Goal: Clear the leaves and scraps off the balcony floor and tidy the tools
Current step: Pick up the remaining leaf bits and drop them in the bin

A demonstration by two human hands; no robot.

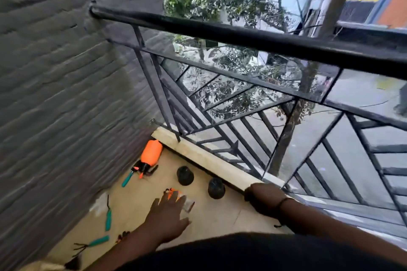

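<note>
My left hand [167, 218] reaches down over the beige balcony floor [211, 215], fingers spread and relaxed, just above a small clear and orange item [176, 193] that it partly hides. My right hand [262, 199] is curled over the stone kerb [198, 152] under the railing. An orange spray bottle [150, 153] lies in the far corner. Three teal-handled garden tools lie along the wall: one [127, 179] by the sprayer, one [108, 220] in the middle, one [97, 242] nearest me. Two small black pots [185, 175] [216, 188] stand near the kerb.
A grey brick wall [66, 94] closes the left side. A black metal railing [242, 37] runs along the right, with trees and a street below. Small dark scraps [122, 235] lie on the floor near my left arm.
</note>
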